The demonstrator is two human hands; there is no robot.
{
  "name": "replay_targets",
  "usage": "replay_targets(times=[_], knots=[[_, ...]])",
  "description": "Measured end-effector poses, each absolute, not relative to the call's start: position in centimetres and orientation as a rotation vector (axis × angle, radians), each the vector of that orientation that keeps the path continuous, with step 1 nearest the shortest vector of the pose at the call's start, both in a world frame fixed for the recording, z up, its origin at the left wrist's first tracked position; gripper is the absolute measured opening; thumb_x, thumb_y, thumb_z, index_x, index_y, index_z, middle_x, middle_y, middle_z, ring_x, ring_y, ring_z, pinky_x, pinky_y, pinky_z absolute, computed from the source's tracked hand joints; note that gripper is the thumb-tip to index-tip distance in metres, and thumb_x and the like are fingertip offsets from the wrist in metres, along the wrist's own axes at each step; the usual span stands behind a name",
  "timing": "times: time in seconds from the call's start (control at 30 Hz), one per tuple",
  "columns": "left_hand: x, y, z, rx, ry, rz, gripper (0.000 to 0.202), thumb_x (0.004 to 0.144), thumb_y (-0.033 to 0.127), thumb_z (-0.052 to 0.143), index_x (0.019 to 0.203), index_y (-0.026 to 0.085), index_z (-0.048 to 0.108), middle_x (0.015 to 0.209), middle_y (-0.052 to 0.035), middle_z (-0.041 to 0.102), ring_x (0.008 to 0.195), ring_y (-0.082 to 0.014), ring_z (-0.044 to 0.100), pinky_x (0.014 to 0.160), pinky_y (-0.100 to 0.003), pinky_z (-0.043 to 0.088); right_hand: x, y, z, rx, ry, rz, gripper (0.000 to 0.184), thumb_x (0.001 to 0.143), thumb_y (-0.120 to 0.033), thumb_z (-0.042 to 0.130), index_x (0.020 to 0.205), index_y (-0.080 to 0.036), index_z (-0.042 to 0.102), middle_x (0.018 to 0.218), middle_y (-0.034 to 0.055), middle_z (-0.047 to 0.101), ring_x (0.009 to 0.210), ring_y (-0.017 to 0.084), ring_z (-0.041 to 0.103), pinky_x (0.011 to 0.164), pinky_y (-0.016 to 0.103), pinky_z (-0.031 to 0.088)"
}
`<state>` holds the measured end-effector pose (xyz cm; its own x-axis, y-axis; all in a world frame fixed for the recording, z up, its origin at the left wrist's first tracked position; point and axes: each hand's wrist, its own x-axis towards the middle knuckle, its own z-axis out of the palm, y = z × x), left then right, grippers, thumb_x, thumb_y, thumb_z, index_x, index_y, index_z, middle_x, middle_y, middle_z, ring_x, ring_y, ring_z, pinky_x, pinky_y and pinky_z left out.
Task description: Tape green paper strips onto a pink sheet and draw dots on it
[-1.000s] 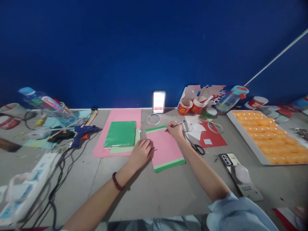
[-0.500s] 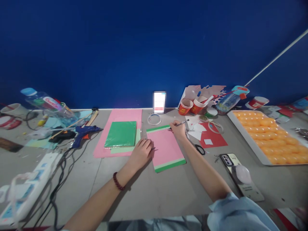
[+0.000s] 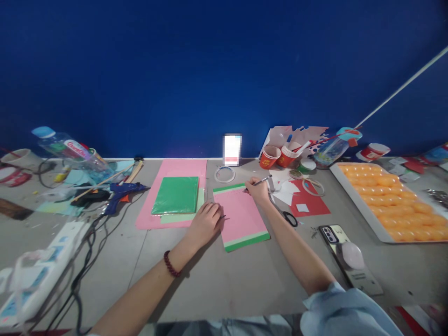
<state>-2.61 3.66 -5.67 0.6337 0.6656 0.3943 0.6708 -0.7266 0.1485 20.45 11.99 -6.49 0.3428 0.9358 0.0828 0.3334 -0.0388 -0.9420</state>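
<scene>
A pink sheet (image 3: 241, 214) with green bands along its top and bottom edges lies slightly turned in front of me. My right hand (image 3: 257, 190) pinches a pen (image 3: 264, 179), its tip down at the sheet's upper right, where a row of small dark marks runs below the green band. My left hand (image 3: 206, 221) rests on the sheet's left edge with its fingers curled. From between its thumb and forefinger pokes a small dark thin piece (image 3: 223, 216), mostly hidden. Left of that hand, a green paper pack (image 3: 176, 195) in clear wrap lies on a larger pink sheet (image 3: 147, 217).
A wire coil (image 3: 224, 174) and paper cups (image 3: 269, 157) stand behind the sheet. Scissors (image 3: 290, 219), red paper (image 3: 311, 200), a phone (image 3: 350, 256) and a tray of orange balloons (image 3: 388, 200) lie to the right. A glue gun (image 3: 121, 193), bottle (image 3: 75, 151) and power strip (image 3: 52, 261) are left.
My right hand with the pen has shifted very slightly left along the row of marks. The left hand and the sheet stay in place.
</scene>
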Motion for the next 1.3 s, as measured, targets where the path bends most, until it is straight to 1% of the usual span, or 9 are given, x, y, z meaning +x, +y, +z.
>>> replay_targets(times=[0.17, 0.3, 0.53, 0.67, 0.83, 0.93, 1.03, 1.3], knots=[[-2.6, 3.7, -5.7, -2.831, -1.159, -0.667, 0.018, 0.092, 0.021, 0.049, 0.105, 0.018, 0.06, 0.107, -0.0103, 0.062, 0.105, -0.0241, 0.058, 0.099, -0.046, 0.044, 20.4, 12.0, -6.4, -1.574, -1.162, 0.749, 0.025, 0.06, -0.027, 0.054, 0.046, -0.022, 0.034, 0.036, -0.0077, 0.038, 0.038, 0.012, 0.053, 0.038, 0.019, 0.045], [-2.7, 3.7, -5.9, -2.835, -1.157, -0.677, 0.018, 0.093, 0.022, 0.048, 0.105, 0.018, 0.06, 0.107, -0.0102, 0.062, 0.104, -0.0238, 0.058, 0.1, -0.046, 0.043, 20.6, 12.0, -6.1, -1.586, -1.116, 0.732, 0.024, 0.061, -0.027, 0.052, 0.046, -0.023, 0.034, 0.036, -0.0078, 0.036, 0.04, 0.013, 0.057, 0.04, 0.019, 0.047], [-2.7, 3.7, -5.9, -2.834, -1.162, -0.675, 0.018, 0.092, 0.021, 0.049, 0.105, 0.018, 0.059, 0.107, -0.01, 0.062, 0.104, -0.024, 0.058, 0.099, -0.046, 0.044, 20.6, 11.9, -5.6, -1.606, -1.127, 0.714, 0.023, 0.059, -0.026, 0.052, 0.045, -0.023, 0.034, 0.036, -0.0069, 0.035, 0.042, 0.016, 0.059, 0.036, 0.018, 0.043], [-2.6, 3.6, -5.8, -2.824, -1.15, -0.677, 0.017, 0.091, 0.02, 0.05, 0.105, 0.016, 0.059, 0.106, -0.0104, 0.062, 0.104, -0.0241, 0.057, 0.1, -0.045, 0.043, 20.4, 11.8, -5.6, -1.609, -1.132, 0.706, 0.024, 0.059, -0.026, 0.052, 0.045, -0.023, 0.032, 0.035, -0.0067, 0.036, 0.043, 0.017, 0.06, 0.036, 0.019, 0.042], [-2.6, 3.6, -5.7, -2.808, -1.142, -0.642, 0.017, 0.092, 0.02, 0.049, 0.104, 0.016, 0.059, 0.106, -0.01, 0.062, 0.103, -0.0241, 0.057, 0.1, -0.044, 0.043, 20.8, 12.0, -6.1, -1.619, -1.112, 0.683, 0.025, 0.061, -0.026, 0.053, 0.046, -0.023, 0.032, 0.035, -0.0067, 0.036, 0.042, 0.016, 0.059, 0.035, 0.018, 0.04], [-2.6, 3.7, -5.7, -2.805, -1.137, -0.639, 0.017, 0.091, 0.021, 0.051, 0.104, 0.014, 0.059, 0.105, -0.0106, 0.062, 0.102, -0.0243, 0.057, 0.1, -0.044, 0.043, 21.2, 12.3, -6.6, -1.628, -1.085, 0.662, 0.025, 0.062, -0.025, 0.052, 0.046, -0.023, 0.032, 0.035, -0.008, 0.033, 0.04, 0.015, 0.057, 0.037, 0.019, 0.042], [-2.6, 3.7, -5.8, -2.806, -1.144, -0.637, 0.016, 0.091, 0.021, 0.051, 0.104, 0.015, 0.059, 0.106, -0.0101, 0.062, 0.103, -0.0244, 0.056, 0.1, -0.044, 0.043, 21.5, 12.3, -6.9, -1.636, -1.077, 0.656, 0.026, 0.063, -0.025, 0.051, 0.045, -0.023, 0.031, 0.035, -0.0088, 0.031, 0.038, 0.014, 0.055, 0.038, 0.019, 0.042], [-2.6, 3.7, -5.7, -2.796, -1.138, -0.638, 0.016, 0.092, 0.022, 0.051, 0.104, 0.016, 0.059, 0.105, -0.0091, 0.062, 0.102, -0.0243, 0.057, 0.1, -0.043, 0.043, 21.1, 12.1, -6.4, -1.649, -1.118, 0.628, 0.027, 0.062, -0.023, 0.051, 0.043, -0.023, 0.032, 0.034, -0.0085, 0.029, 0.036, 0.012, 0.051, 0.038, 0.018, 0.037]])
